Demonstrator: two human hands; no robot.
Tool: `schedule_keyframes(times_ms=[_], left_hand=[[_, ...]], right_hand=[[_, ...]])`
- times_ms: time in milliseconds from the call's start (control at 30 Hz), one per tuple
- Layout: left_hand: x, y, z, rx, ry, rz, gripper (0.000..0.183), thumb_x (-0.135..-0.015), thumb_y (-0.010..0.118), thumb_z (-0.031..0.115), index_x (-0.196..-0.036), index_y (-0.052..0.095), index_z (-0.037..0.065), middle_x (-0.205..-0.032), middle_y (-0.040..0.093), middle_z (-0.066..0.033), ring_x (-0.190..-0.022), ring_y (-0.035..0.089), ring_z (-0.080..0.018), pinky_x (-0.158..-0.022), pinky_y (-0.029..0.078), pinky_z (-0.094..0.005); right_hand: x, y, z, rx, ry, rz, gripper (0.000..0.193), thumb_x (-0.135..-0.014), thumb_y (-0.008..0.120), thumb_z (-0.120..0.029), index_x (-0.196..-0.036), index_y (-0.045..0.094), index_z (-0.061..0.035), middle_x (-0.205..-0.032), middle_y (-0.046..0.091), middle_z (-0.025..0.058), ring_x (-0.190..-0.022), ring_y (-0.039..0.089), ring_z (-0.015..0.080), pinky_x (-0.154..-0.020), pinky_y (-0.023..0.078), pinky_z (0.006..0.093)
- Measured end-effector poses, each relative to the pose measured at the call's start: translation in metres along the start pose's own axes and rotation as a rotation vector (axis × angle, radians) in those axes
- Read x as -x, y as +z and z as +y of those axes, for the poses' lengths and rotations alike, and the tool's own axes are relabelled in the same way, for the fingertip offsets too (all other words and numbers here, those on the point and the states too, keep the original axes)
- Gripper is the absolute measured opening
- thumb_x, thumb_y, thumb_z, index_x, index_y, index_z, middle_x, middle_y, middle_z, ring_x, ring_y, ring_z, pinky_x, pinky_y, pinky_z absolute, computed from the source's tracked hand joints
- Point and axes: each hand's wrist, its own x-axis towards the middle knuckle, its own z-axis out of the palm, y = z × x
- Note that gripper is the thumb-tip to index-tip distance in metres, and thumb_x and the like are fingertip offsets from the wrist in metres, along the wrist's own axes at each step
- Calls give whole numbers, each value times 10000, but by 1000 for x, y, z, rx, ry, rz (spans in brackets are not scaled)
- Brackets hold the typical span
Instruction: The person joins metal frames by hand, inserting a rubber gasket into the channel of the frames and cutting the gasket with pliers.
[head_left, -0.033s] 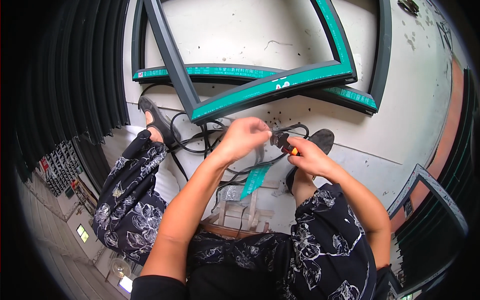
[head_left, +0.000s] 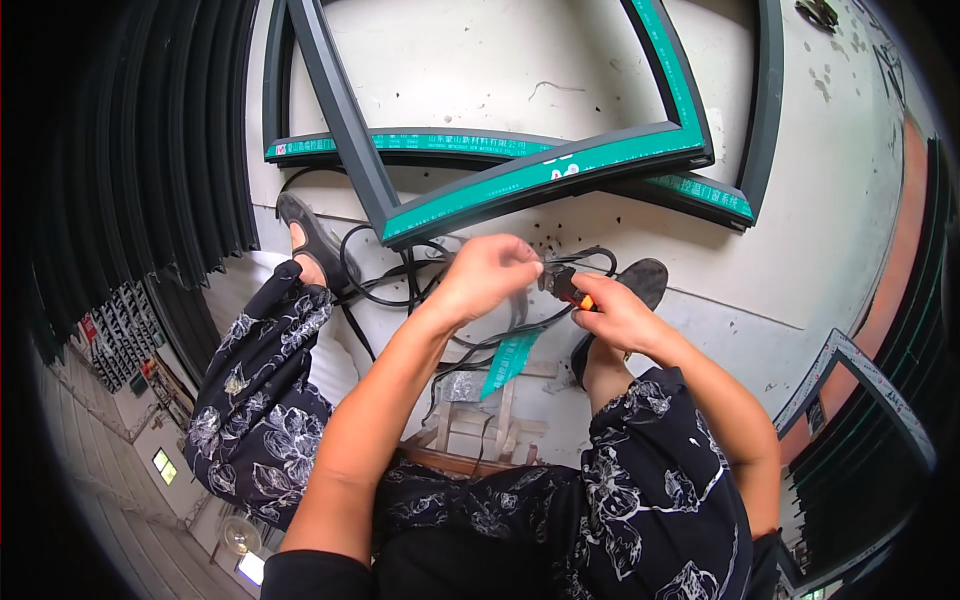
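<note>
My right hand [head_left: 622, 318] is closed around a pair of pliers [head_left: 564, 284] with a dark head and orange-and-red handles; most of the grips are hidden in the palm. The head points left, toward my left hand [head_left: 490, 275]. That hand is closed in a pinch, its fingertips right at the tool's tip. Whatever lies between them is too small to make out. Black cord-like strips [head_left: 385, 298] loop over the floor beneath both hands. Just beyond the hands, a dark window frame [head_left: 545, 178] with green film has its near corner toward me.
A second dark frame [head_left: 762, 110] lies under the first. Small black scraps are scattered near the tool. A torn green film piece [head_left: 508, 362] and a small wooden stool [head_left: 500, 425] are between my legs. Long dark profiles [head_left: 150, 130] stand at the left; another frame [head_left: 850, 365] is at the right.
The pliers have turned slightly in my right hand, and that hand has shifted a little to the left. My left hand has stayed in place.
</note>
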Motion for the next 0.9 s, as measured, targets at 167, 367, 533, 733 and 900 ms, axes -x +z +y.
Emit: schedule_keyframes(times_ms=[167, 367, 533, 733, 900], left_hand=[[-6, -9, 6, -114, -47, -66, 163, -809, 663, 133, -850, 638, -22, -744, 604, -8, -686, 533, -58, -612, 437, -211], [-10, -10, 7, -253, 2, -145, 142, -802, 662, 126, -800, 631, -13, -697, 593, -4, -637, 511, -51, -568, 427, -217], [-11, -12, 14, -253, -53, -148, 134, -793, 666, 118, -789, 632, -12, -674, 586, 0, -610, 505, -49, -536, 413, -216], [-15, -10, 13, -325, -42, -130, 146, -787, 673, 128, -792, 635, -13, -680, 591, -7, -607, 508, -52, -541, 419, -217], [-14, 4, 10, -213, 26, -64, 153, -794, 674, 126, -832, 631, -15, -719, 601, -15, -662, 528, -63, -602, 444, -224]], right_hand=[[-5, 3, 3, 144, -53, 64, 332, -746, 554, -65, -1069, 518, 0, -991, 554, 169, -989, 523, 339, -858, 424, 410], [-5, 5, 10, 176, -155, 198, 255, -716, 581, -37, -963, 525, -8, -901, 546, 153, -945, 512, 344, -812, 429, 414], [-9, -2, -1, 337, -224, 269, 195, -691, 596, -24, -866, 510, -31, -846, 531, 134, -896, 514, 326, -772, 438, 421], [-10, -4, 2, 460, -248, 336, 199, -666, 634, -46, -814, 501, -37, -799, 548, 118, -823, 544, 322, -724, 457, 415], [3, -13, 11, 626, -51, 455, 247, -635, 656, -55, -814, 487, -41, -748, 558, 141, -750, 555, 351, -662, 456, 436]])
